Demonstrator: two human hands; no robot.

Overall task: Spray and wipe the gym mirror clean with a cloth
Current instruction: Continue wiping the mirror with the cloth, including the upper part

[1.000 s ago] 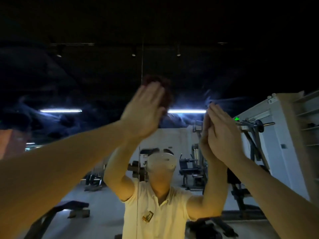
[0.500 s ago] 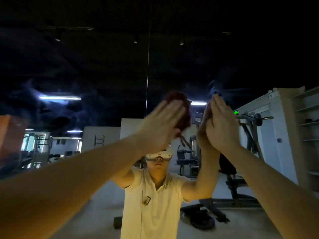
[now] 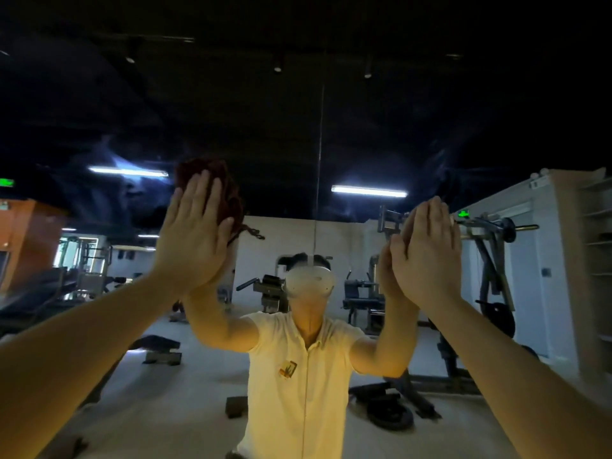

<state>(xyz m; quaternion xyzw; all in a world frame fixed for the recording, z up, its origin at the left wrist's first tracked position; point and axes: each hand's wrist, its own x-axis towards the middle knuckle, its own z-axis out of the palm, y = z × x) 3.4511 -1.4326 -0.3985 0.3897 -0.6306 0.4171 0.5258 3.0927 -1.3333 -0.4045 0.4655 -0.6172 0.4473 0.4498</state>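
Note:
The gym mirror fills the whole view and shows my reflection in a pale shirt. My left hand lies flat against the glass and presses a dark red cloth onto it; the cloth sticks out above and to the right of my fingers, a frayed end hanging down. My right hand rests flat on the mirror to the right at about the same height, fingers together, nothing in it. No spray bottle is in sight.
A vertical seam between mirror panels runs down between my hands. The glass shows hazy smears near the reflected ceiling lights. Reflected weight machines and benches stand behind me, with white shelving at the right.
My left hand has swept the cloth leftwards across the glass, from beside my right hand to well left of the seam. My right hand stayed flat in place.

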